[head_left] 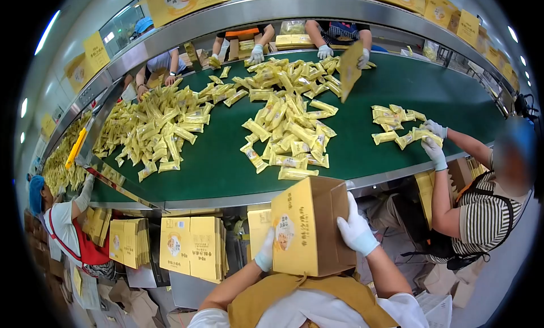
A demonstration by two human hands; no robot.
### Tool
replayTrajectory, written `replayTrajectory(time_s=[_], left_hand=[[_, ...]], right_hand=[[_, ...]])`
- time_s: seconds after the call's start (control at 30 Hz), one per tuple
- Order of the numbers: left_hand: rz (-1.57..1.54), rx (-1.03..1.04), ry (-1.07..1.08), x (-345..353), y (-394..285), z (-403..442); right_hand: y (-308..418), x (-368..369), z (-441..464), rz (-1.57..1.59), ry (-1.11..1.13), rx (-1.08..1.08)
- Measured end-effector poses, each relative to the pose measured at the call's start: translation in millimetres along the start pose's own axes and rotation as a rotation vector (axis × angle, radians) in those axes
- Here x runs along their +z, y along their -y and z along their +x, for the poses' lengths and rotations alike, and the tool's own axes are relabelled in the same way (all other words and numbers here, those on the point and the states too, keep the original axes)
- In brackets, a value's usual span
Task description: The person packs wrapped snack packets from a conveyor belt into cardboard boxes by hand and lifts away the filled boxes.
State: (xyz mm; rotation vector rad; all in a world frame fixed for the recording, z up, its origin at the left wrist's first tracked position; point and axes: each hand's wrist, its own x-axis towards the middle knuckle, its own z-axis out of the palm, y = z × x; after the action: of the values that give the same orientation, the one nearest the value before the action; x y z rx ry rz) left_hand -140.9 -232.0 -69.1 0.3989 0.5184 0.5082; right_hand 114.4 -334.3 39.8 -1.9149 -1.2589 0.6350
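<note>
An opened-out yellow carton [294, 229] with a brown inside is held upright between my two gloved hands, just in front of my chest. My left hand [265, 251] presses on its left side, partly hidden behind it. On the right side, my right hand [356, 226] grips the brown wall, thumb toward me. Beyond the carton lies a green conveyor belt [226, 175] with a heap of small yellow packets [289, 124] near its middle. A larger pile of packets [153, 121] spreads to the left.
Stacks of flat yellow cartons [190, 243] stand below the belt's near metal edge [238, 200]. A person in stripes [481, 214] handles packets at the right. Other people work across the belt and at the far left. A metal rail [283, 11] arches above.
</note>
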Motion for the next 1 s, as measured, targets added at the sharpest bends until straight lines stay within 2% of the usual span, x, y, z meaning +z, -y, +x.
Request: replayTrajectory(time_s=[0.03,0.07,0.13,0.2,0.27,0.3,0.33,0.4,0.47,0.63,0.7,0.77,0.8,0.87,0.9,0.93,1.0], left_hand=[[0.157,0.042,-0.097,-24.9,8.4,16.7],[0.315,0.084,-0.194,-64.4,19.1,44.3],[1.011,0.054,-0.347,-65.2,10.0,50.8],[2.098,-0.113,-0.401,-41.8,-24.8,47.6],[1.878,0.132,-0.500,-16.9,-46.8,35.7],[2.028,0.619,-0.236,-81.1,-34.7,51.8],[1.819,0.485,-0.273,-34.6,-47.4,29.8],[1.528,0.055,-0.330,38.6,-71.6,-1.5],[1.709,0.108,-0.381,76.4,-72.8,-17.8],[1.578,0.122,-0.231,42.0,-86.2,-16.0],[1.439,0.119,-0.197,21.7,-87.2,-21.6],[1.275,0.057,-0.162,-1.1,-89.9,-28.6],[1.049,0.043,-0.148,-17.5,-83.7,-31.8],[0.920,0.220,-0.151,-6.6,-77.0,-34.3],[0.987,0.266,-0.178,-37.6,-64.3,-28.5],[0.880,0.408,-0.163,-45.6,-48.8,-21.4],[1.455,0.549,-0.336,-71.3,-21.2,-6.2]], right_hand=[[14.2,1.5,1.8,-0.070,-0.007,-0.012],[35.0,1.0,7.5,-0.135,0.054,0.068],[73.0,4.9,19.0,-0.263,0.178,0.229],[41.1,52.6,22.0,-0.436,0.089,0.010],[38.2,66.7,22.9,-0.485,0.116,0.026],[43.4,65.9,22.6,-0.519,0.145,0.035],[46.4,66.3,19.4,-0.515,0.141,0.017],[43.5,69.6,20.0,-0.501,0.121,0.019],[44.6,65.7,20.1,-0.467,0.122,0.015],[27.4,59.4,15.7,-0.275,0.093,0.018],[15.0,54.6,14.7,-0.165,0.046,-0.036],[20.2,34.9,18.3,-0.101,0.173,0.097],[18.1,28.5,20.5,-0.075,0.245,0.183],[-37.7,52.2,15.4,0.009,-0.025,-0.087],[-44.6,51.9,14.7,0.228,-0.035,-0.039],[-57.6,58.6,13.4,0.346,-0.041,0.013],[-80.5,82.1,12.6,0.327,-0.099,0.094]])
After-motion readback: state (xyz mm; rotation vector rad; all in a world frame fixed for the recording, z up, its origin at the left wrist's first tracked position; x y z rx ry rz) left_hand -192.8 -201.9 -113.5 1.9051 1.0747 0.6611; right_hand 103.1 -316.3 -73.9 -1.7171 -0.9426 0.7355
